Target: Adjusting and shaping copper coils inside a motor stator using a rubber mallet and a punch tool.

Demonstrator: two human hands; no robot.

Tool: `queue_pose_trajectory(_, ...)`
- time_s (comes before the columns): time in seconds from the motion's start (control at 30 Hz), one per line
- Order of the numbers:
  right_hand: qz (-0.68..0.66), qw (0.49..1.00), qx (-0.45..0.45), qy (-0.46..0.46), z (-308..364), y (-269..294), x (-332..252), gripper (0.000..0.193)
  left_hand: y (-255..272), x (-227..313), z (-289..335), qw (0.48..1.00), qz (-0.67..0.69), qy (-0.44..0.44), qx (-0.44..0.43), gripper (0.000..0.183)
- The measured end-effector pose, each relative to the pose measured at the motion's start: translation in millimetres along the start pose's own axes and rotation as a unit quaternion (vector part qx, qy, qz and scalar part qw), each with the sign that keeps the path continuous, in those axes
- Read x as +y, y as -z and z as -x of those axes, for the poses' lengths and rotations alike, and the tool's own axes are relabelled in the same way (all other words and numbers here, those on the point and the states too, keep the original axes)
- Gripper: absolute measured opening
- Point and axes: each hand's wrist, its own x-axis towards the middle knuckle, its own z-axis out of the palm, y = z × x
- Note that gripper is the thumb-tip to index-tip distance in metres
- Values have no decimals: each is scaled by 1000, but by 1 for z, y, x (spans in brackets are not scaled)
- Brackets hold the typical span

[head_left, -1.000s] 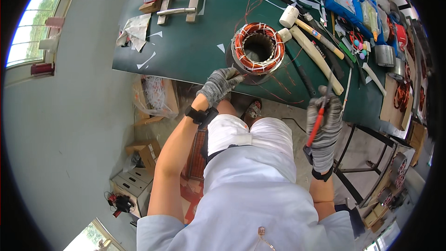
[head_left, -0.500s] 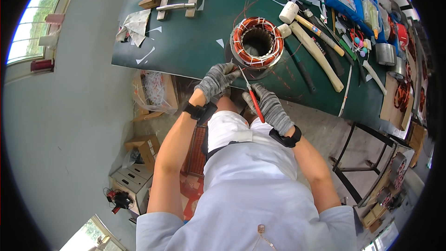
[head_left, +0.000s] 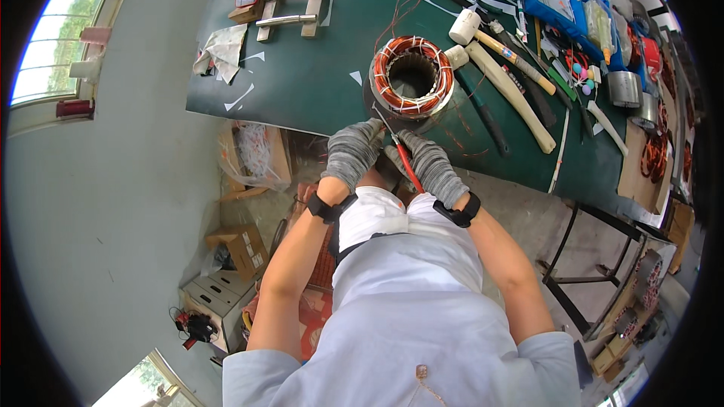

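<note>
A motor stator (head_left: 383, 95) stands on the green workbench near its front edge, its ring of copper windings tied with white cord. My right hand (head_left: 428, 166), in a grey knit glove, is closed around a red-handled tool (head_left: 405, 159). Its slim metal end points up and left toward the stator's base; its exact kind does not show clearly. Just left of that metal end, my gloved left hand (head_left: 354, 152) has its fingers pinched together at the bench edge. Whatever lies between those fingers is too small to make out.
Right of the stator lie a white-headed mallet (head_left: 464, 26), a pale wooden handle (head_left: 509, 98) and a dark rod (head_left: 484, 117). Blue bins (head_left: 556, 11) line the back right. A metal-barred frame (head_left: 292, 9) and a cloth (head_left: 221, 53) occupy the left. Thin copper wires trail behind the stator.
My left hand has turned and shifted slightly right and down. The right hand and red-handled tool have moved a little left. My view has shifted slightly.
</note>
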Motion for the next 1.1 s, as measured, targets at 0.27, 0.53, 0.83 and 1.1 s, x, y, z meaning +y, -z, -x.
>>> queue_pose_trajectory(0.27,-56,998,-32,-2,4,1,4,21,-5,7,23,997,-45,-56,-6,15)
queue_pose_trajectory(0.53,-264,963,-31,-36,33,115,-30,31,45,-19,-62,966,200,-79,141,16)
queue_pose_trajectory(0.83,-93,983,60,144,-127,126,10,51,34,-64,-129,988,-42,-150,-12,20)
queue_pose_trajectory(1.1,-7,975,218,29,-111,89,29,47,20,-120,-43,961,262,-34,-79,20)
